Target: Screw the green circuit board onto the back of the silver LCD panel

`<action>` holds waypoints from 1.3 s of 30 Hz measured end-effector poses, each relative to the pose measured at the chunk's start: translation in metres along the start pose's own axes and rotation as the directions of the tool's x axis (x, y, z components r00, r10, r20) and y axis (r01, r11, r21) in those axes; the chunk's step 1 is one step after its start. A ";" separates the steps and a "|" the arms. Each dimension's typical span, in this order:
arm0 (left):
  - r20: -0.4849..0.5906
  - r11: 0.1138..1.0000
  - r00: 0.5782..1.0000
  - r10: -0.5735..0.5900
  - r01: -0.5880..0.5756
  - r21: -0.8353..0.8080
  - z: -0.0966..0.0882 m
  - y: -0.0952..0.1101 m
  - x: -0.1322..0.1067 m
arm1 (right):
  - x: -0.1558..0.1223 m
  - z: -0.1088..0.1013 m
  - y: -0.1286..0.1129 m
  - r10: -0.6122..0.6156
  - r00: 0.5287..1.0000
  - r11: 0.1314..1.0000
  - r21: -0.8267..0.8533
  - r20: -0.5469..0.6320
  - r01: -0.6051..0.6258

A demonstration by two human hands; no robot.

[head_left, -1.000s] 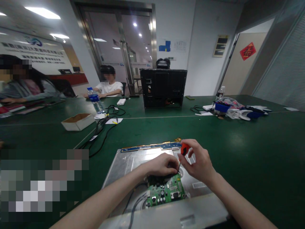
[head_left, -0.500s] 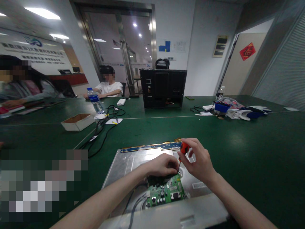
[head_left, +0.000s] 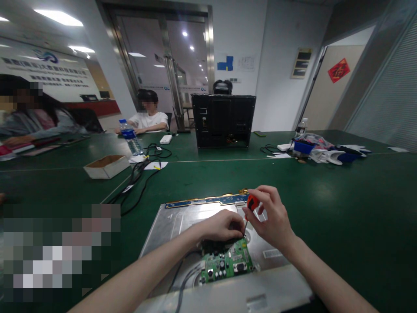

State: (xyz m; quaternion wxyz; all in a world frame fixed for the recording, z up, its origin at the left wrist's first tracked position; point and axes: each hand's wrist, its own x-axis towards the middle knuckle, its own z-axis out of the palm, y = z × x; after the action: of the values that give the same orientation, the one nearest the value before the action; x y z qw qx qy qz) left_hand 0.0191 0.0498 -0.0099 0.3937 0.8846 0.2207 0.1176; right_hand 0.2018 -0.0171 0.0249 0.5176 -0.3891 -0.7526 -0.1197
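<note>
A screwdriver with a red and black handle (head_left: 252, 202) is pinched between the thumb and fingers of my right hand (head_left: 273, 218). Its thin shaft slants down to the upper right corner of a green circuit board (head_left: 228, 263). My left hand (head_left: 224, 225) is closed beside the screwdriver's tip, over the board's far edge; what its fingertips hold, if anything, is hidden. The board lies on a silver metal panel (head_left: 176, 226), flat on the table. Along the panel's far edge runs a narrow blue circuit strip (head_left: 202, 201). Grey cables (head_left: 186, 282) lead from the board's left side.
Beyond the panel, a black monitor housing (head_left: 223, 121) stands on the green table (head_left: 325, 217). Left are an open box (head_left: 107, 167), black cables (head_left: 138, 180) and a water bottle (head_left: 130, 138). Blue trays (head_left: 302, 147) with bags sit far right. Several people sit around the table.
My right hand's fingers have lifted slightly and the screwdriver's handle appears turned a little. My left hand and the board stay in place.
</note>
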 end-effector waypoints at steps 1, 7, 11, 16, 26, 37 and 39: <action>-0.001 1.000 1.000 -0.002 0.002 0.001 0.000 0.000 0.000 | 0.000 0.000 0.000 -0.007 1.000 1.000 -0.009 0.000 0.007; 0.011 1.000 1.000 0.003 -0.003 -0.014 0.000 0.000 -0.001 | 0.002 -0.002 -0.002 0.004 0.999 0.998 0.061 0.037 -0.006; 0.012 1.000 1.000 0.003 -0.003 -0.017 0.000 0.001 -0.001 | 0.000 -0.001 -0.001 0.009 0.999 0.996 0.090 0.039 -0.013; 0.003 1.000 1.000 -0.001 0.001 -0.002 0.000 0.000 0.000 | -0.001 0.000 0.002 -0.009 1.000 0.996 0.086 0.018 0.007; 0.003 1.000 1.000 0.004 -0.004 -0.004 0.000 0.001 -0.001 | 0.001 0.000 0.000 -0.001 1.000 0.999 0.038 0.017 0.000; 0.012 1.000 1.000 0.000 0.000 0.011 0.000 0.000 0.000 | -0.001 0.001 0.003 0.031 0.999 0.997 0.071 0.018 -0.032; 0.010 1.000 1.000 -0.002 0.002 0.013 0.000 0.000 0.000 | 0.000 0.000 0.003 0.019 1.000 0.999 0.036 0.007 -0.019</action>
State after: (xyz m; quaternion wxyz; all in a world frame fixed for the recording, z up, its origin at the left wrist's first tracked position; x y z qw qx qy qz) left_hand 0.0188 0.0501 -0.0099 0.3890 0.8875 0.2205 0.1115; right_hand 0.2036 -0.0152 0.0246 0.5232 -0.3874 -0.7524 -0.1000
